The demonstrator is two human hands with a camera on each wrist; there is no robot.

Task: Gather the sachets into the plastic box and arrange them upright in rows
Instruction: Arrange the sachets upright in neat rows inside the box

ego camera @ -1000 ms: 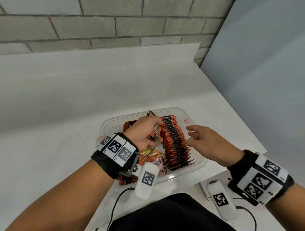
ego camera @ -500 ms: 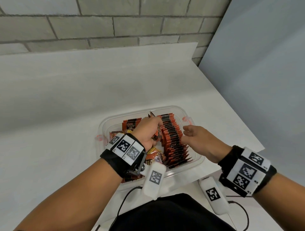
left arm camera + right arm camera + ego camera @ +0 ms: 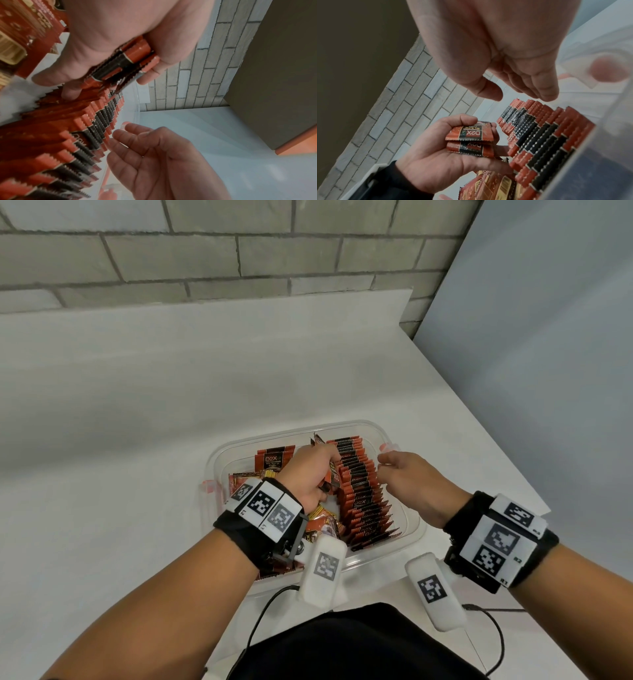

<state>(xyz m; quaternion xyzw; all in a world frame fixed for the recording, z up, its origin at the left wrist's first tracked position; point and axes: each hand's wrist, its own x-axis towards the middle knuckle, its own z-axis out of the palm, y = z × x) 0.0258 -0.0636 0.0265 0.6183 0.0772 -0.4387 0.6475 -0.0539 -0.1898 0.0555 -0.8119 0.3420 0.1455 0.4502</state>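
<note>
A clear plastic box (image 3: 407, 529) sits at the table's near edge. A long row of red-and-black sachets (image 3: 363, 491) stands upright along its right side. My left hand (image 3: 311, 474) is over the box's middle and grips a small stack of sachets (image 3: 469, 136), (image 3: 126, 60) between thumb and fingers. My right hand (image 3: 404, 474) hovers just right of the row, fingers relaxed and slightly bent, holding nothing (image 3: 527, 83), (image 3: 145, 143). Loose sachets (image 3: 322, 525) lie flat on the box's left side, partly hidden under my left wrist.
More sachets (image 3: 274, 462) lean at the box's back left. The white table (image 3: 137, 422) stretches away to a brick wall; its right edge (image 3: 496, 446) runs close to the box. Cables (image 3: 493, 631) hang at the near edge.
Both hands moved further into the box. My left hand carried its sachets toward the row, and my right hand closed in on the row's right side.
</note>
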